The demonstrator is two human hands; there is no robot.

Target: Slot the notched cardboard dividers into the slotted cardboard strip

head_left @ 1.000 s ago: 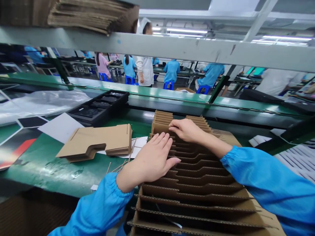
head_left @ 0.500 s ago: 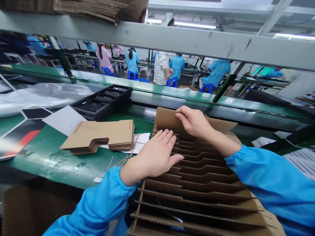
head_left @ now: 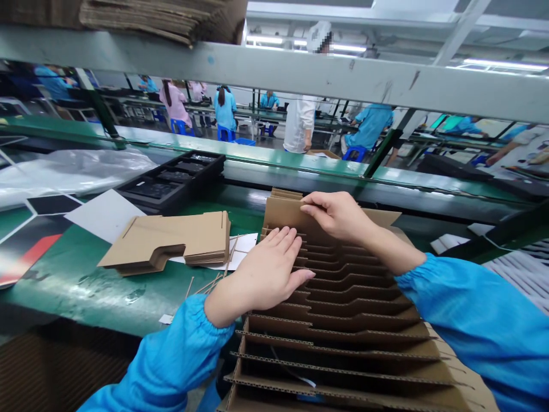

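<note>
A cardboard divider grid (head_left: pixel 343 335) with several upright slats in a row fills the lower middle of the view. My left hand (head_left: pixel 272 269) lies flat over the left ends of its slats, fingers stretched out and thumb apart. At the far end, my right hand (head_left: pixel 337 214) pinches the top edge of a cardboard divider sheet (head_left: pixel 285 213) between thumb and fingers. That sheet stands upright, and its lower edge is hidden behind my hands and the slats. Left of the grid lies a stack of notched cardboard pieces (head_left: pixel 180 232).
Behind the stack sits a black compartment tray (head_left: pixel 171 180) beside clear plastic wrap (head_left: pixel 81 171). Thin cardboard strips (head_left: pixel 210 283) and a white sheet (head_left: pixel 105 214) lie on the green bench (head_left: pixel 107 294). A grey beam (head_left: pixel 274 68) crosses overhead. Several people work beyond.
The view has shifted slightly. More cardboard edges show behind the sheet in my right hand, which stays pinched on it. A person in white beyond the bench has moved right.
</note>
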